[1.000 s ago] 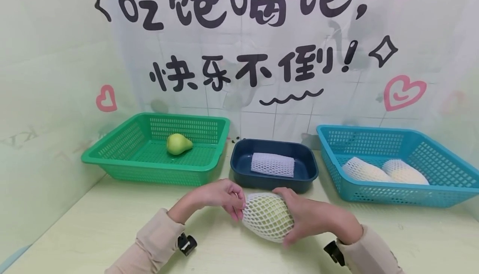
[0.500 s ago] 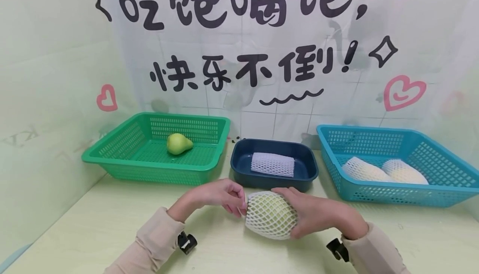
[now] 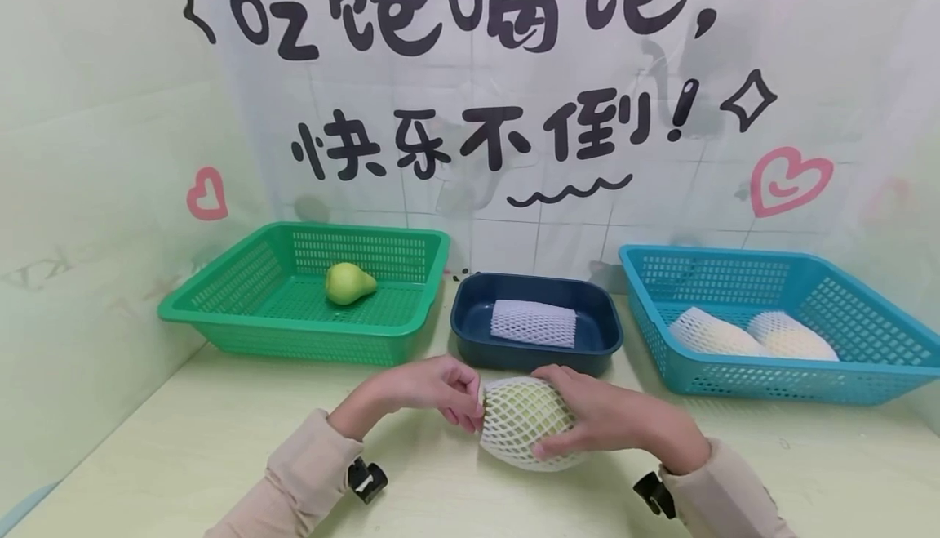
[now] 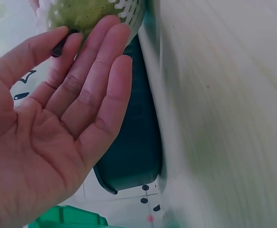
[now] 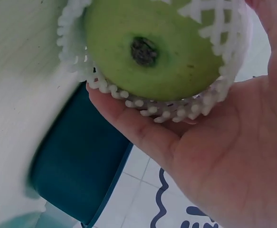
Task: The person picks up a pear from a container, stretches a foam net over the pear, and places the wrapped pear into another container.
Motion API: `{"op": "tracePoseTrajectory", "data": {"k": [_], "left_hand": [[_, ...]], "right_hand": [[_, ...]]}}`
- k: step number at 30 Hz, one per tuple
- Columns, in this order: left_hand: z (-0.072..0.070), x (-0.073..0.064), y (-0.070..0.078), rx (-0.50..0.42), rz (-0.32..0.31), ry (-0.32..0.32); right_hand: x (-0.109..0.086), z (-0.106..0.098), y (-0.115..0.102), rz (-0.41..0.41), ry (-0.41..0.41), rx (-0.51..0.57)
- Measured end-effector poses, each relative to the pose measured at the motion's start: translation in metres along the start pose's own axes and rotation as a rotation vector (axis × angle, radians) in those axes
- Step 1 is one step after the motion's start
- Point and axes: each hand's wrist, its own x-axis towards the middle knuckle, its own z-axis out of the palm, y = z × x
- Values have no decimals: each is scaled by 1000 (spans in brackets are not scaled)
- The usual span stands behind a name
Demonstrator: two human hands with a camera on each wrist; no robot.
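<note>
A green pear (image 5: 176,33) lies on its side inside a white foam net sleeve (image 3: 507,440), low over the table in front of me. My right hand (image 3: 605,415) grips the sleeved pear from the right, thumb across its near side. The dark blossom end shows at the sleeve's open end in the right wrist view. At the other end, my left hand (image 3: 436,395) pinches the pear's dark stem (image 4: 61,46) between thumb and index finger. Its other fingers (image 4: 114,90) extend loosely beside the fruit in the left wrist view.
Behind the hands stands a dark blue tray (image 3: 536,358) with a flat foam net (image 3: 533,323) in it. A green basket (image 3: 294,326) at left holds a bare pear (image 3: 348,283). The blue basket (image 3: 793,379) at right contains two net-sleeved fruits (image 3: 716,332). A printed curtain hangs behind.
The sleeved pear has shifted slightly right from a second ago. My right thumb has moved further across the net's near side. The left hand keeps its pinch at the stem end.
</note>
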Motion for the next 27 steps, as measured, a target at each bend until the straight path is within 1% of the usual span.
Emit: {"op": "tracePoseTrajectory", "data": {"k": [7,10,14,18,22,27], "left_hand": [[-1,-1,-1,14,29,-38],[-1,-1,-1,31,30,-51],[-2,-1,0,56,23,-48],[-3,-1,0,68,18,-41],[-3,-4,1,102,6,-20],[-5,-8,6,170,-2,49]], "right_hand": [[1,2,0,8,5,-1],[-1,0,-2,21,9,1],[-4,1,-3,8,13,9],[-3,2,-5,-21,-1,5],[-1,3,-6,-16,-8,-12],[-1,4,-5,-15,-1,-31]]}}
